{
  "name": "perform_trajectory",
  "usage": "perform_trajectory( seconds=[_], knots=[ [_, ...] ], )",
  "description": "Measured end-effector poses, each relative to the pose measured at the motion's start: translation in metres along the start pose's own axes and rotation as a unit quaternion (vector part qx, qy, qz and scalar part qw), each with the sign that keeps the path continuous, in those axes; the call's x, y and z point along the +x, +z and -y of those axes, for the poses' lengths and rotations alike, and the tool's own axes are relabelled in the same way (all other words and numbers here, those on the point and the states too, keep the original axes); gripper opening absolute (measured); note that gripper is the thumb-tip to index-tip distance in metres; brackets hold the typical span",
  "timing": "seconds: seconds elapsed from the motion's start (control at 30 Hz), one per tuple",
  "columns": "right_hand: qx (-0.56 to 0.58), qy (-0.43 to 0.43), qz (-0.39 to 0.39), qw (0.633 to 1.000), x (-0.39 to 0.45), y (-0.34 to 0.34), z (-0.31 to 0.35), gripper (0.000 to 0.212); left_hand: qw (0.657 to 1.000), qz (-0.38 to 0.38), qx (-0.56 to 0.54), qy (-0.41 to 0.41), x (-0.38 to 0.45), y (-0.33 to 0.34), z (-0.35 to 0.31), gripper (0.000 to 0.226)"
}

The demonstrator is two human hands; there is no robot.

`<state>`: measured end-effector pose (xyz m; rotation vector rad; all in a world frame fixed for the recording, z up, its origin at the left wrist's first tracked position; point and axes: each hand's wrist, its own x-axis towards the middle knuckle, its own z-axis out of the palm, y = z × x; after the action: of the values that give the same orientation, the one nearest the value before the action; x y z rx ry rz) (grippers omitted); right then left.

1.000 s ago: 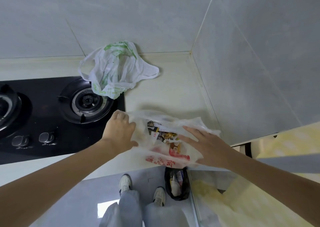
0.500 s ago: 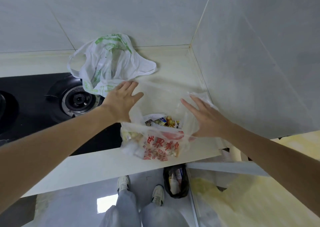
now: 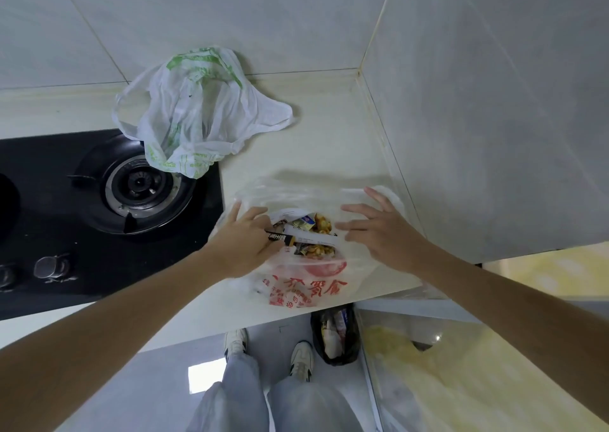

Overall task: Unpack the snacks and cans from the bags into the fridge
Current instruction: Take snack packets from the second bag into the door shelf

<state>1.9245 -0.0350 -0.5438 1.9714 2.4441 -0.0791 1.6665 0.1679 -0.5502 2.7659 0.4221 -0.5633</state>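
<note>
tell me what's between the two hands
In the head view, snack packets in the open clear bag lie between the left hand and right hand.

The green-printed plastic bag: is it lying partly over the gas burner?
Yes, the green-printed plastic bag lies crumpled on the countertop with its lower end draped over the rim of the gas burner.

I see bare bench [image 3: 333, 128] at twelve o'clock of the snack bag [image 3: 306, 260], free up to the back wall. At three o'clock the side wall [image 3: 494, 118] closes in just beside my right hand [image 3: 379, 230]. At ten o'clock the empty white bag [image 3: 197, 118] drapes over the burner [image 3: 138, 184], blocking that way.
</note>
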Motion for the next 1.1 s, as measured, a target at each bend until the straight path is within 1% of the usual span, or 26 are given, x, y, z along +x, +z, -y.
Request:
perform_trajectory(
  seconds=[0.03, 0.07, 0.13, 0.2, 0.23, 0.33, 0.37, 0.4, 0.43, 0.47, 0.5, 0.6, 0.63, 0.67, 0.73, 0.83, 0.9, 1.0, 1.1],
  knots=[
    [0.01, -0.002, 0.025, 1.0, -0.006, 0.004, -0.002, 0.033, 0.999, -0.031, 0.022, -0.005, -0.002, 0.004, 0.005, 0.06],
    [0.021, -0.003, 0.048, 0.999, -0.013, 0.007, -0.003, 0.032, 0.997, -0.062, 0.048, -0.008, -0.004, 0.008, 0.01, 0.058],
    [0.043, 0.007, 0.083, 0.996, -0.026, 0.015, 0.002, 0.026, 0.992, -0.102, 0.074, -0.006, -0.011, 0.014, 0.019, 0.038],
    [0.048, 0.026, 0.084, 0.995, -0.036, 0.022, 0.006, 0.019, 0.991, -0.118, 0.062, -0.001, -0.018, 0.015, 0.02, 0.023],
    [0.043, 0.032, 0.068, 0.996, -0.04, 0.025, 0.007, 0.022, 0.991, -0.121, 0.062, 0.002, -0.021, 0.015, 0.02, 0.024],
    [0.021, 0.034, 0.051, 0.998, -0.041, 0.027, 0.008, 0.039, 0.994, -0.101, 0.043, 0.005, -0.027, 0.017, 0.015, 0.059],
    [0.018, 0.03, 0.049, 0.998, -0.039, 0.029, 0.009, 0.039, 0.994, -0.101, 0.029, 0.01, -0.028, 0.017, 0.016, 0.065],
    [0.016, 0.027, 0.044, 0.999, -0.038, 0.031, 0.01, 0.035, 0.994, -0.102, 0.015, 0.019, -0.029, 0.016, 0.016, 0.063],
    [0.016, 0.025, 0.04, 0.999, -0.037, 0.033, 0.011, 0.027, 0.994, -0.108, 0.01, 0.033, -0.031, 0.015, 0.018, 0.056],
    [0.015, 0.028, 0.044, 0.999, -0.036, 0.035, 0.011, 0.027, 0.992, -0.116, 0.01, 0.043, -0.033, 0.013, 0.019, 0.053],
    [0.013, 0.039, 0.061, 0.997, -0.035, 0.037, 0.011, 0.038, 0.991, -0.124, 0.015, 0.048, -0.035, 0.013, 0.022, 0.053],
    [0.007, 0.11, 0.146, 0.983, -0.033, 0.04, 0.014, 0.094, 0.993, -0.11, 0.01, 0.032, -0.039, 0.011, 0.025, 0.05],
    [0.016, 0.133, 0.17, 0.976, -0.033, 0.04, 0.017, 0.108, 0.995, -0.098, 0.013, 0.024, -0.04, 0.01, 0.023, 0.052],
    [0.032, 0.147, 0.184, 0.971, -0.033, 0.042, 0.019, 0.118, 0.996, -0.084, 0.021, 0.018, -0.039, 0.011, 0.02, 0.059],
    [0.074, 0.162, 0.207, 0.962, -0.031, 0.044, 0.021, 0.132, 0.998, -0.054, 0.043, 0.014, -0.035, 0.011, 0.015, 0.083],
    [0.114, 0.18, 0.231, 0.949, -0.027, 0.049, 0.017, 0.144, 0.999, -0.028, 0.023, 0.012, -0.027, 0.015, 0.018, 0.12],
    [0.114, 0.187, 0.233, 0.948, -0.024, 0.052, 0.013, 0.146, 1.0, -0.02, 0.015, 0.007, -0.019, 0.02, 0.023, 0.137],
    [0.101, 0.199, 0.228, 0.948, -0.014, 0.05, 0.003, 0.143, 0.999, -0.018, 0.035, 0.005, -0.005, 0.025, 0.03, 0.14],
    [0.093, 0.22, 0.205, 0.949, 0.002, 0.047, -0.013, 0.141, 0.998, -0.041, 0.048, -0.001, 0.016, 0.022, 0.041, 0.138]
  ],
)
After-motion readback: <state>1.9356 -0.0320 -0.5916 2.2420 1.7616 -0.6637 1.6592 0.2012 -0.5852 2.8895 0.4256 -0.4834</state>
